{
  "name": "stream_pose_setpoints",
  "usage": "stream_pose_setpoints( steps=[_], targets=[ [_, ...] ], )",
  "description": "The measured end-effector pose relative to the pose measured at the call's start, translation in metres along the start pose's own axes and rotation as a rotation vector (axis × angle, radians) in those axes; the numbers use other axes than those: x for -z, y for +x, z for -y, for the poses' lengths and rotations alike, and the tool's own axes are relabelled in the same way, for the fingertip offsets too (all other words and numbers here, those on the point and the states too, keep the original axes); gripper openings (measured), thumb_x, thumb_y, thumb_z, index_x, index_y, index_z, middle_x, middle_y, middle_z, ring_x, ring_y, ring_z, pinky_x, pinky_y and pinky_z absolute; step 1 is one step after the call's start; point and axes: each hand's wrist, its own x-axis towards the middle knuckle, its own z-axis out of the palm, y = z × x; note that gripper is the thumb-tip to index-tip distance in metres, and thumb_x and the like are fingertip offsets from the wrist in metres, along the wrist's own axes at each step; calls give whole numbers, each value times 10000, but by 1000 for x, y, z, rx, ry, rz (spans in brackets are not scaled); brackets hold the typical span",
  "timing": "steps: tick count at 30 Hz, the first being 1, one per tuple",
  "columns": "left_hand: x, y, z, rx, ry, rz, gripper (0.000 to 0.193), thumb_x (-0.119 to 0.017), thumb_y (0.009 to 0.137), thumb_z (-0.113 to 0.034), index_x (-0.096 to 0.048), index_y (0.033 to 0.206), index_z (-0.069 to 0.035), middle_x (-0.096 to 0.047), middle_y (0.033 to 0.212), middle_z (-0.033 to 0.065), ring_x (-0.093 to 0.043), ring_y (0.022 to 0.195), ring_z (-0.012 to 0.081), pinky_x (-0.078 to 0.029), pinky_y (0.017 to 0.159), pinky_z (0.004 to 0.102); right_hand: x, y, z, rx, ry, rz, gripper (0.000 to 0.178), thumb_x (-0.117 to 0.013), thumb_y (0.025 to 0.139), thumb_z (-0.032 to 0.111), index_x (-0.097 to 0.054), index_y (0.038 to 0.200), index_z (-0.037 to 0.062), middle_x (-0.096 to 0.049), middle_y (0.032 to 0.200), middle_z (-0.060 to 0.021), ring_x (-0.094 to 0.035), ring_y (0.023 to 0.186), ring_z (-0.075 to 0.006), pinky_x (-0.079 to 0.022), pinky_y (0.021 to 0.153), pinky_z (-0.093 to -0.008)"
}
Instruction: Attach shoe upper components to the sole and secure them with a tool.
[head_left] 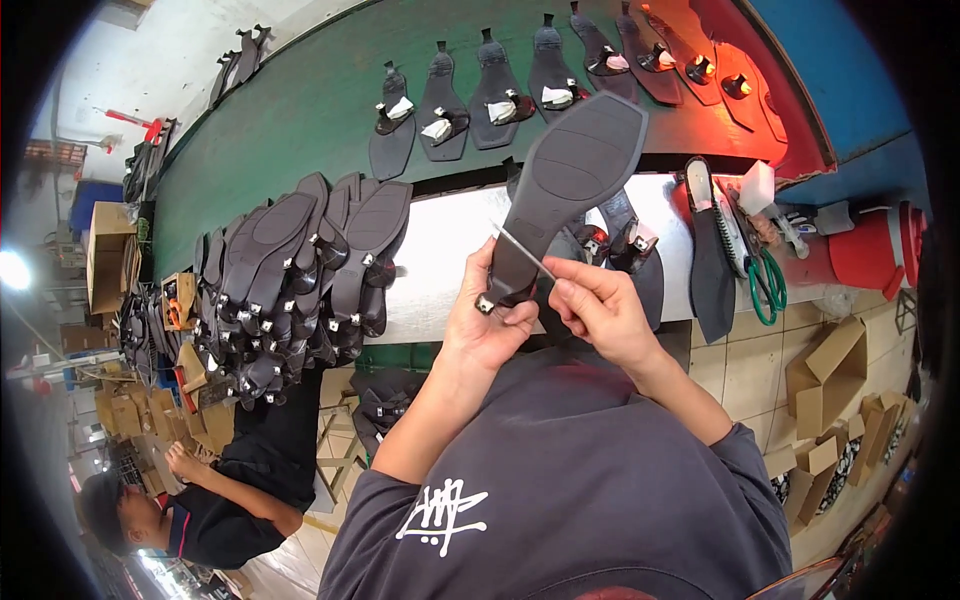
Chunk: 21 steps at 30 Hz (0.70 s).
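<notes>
My left hand (485,325) is closed round the heel end of a black shoe sole (583,155), whose broad toe end points up and away from me. Between the thumb and fingers of my right hand (605,305) is a thin, pale, straight strip (522,249). It lies slantwise across the narrow waist of the sole, its far end close to my left thumb. Whether this strip is a blade or a stick I cannot make out. Two more heeled soles (640,262) lie partly hidden behind my hands on the shiny metal bench edge (430,270).
A heap of black heeled soles (285,240) covers the bench at left. Beyond, several soles (495,95) line the green belt (290,125), some under orange light. Green-handled scissors (768,288) and a red container (868,255) sit at right. Another person (235,500) works at lower left.
</notes>
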Motion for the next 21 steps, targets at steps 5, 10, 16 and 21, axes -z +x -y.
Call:
stream_pose_setpoints(
  steps=[5,10,16,21],
  targets=[
    [-2,2,2,-548,326,-9,440,-489,958,-499,-580,844,-84,-615,749,17,-549,611,105,-334,420,216,-5,-5,10,-285,147,113,564,-490,985,122,-256,1496,72,-545,719,-14,-457,532,-47,-329,428,-185],
    [-11,1,5,-943,570,-25,665,-287,1009,-549,-569,711,-26,-609,616,86,-558,517,136,-448,491,245,-25,-10,6,-296,182,115,581,-493,981,120,-243,1505,122,-516,711,0,-434,541,-45,-315,433,-182],
    [1,2,3,-1063,695,-17,731,-221,982,-622,-556,698,-38,-615,644,83,-547,550,124,-440,541,233,-15,-3,5,-321,410,39,321,-532,967,159,-515,1257,21,-476,684,-9,-420,521,-49,-311,423,-185],
    [7,3,-5,-944,556,-55,827,-155,923,-729,-555,686,-45,-605,653,65,-527,572,112,-394,518,222,-16,-6,10,-38,-247,16,233,-555,929,65,-600,1143,-17,-593,725,-37,-564,571,-115,-437,489,-251]
  ],
)
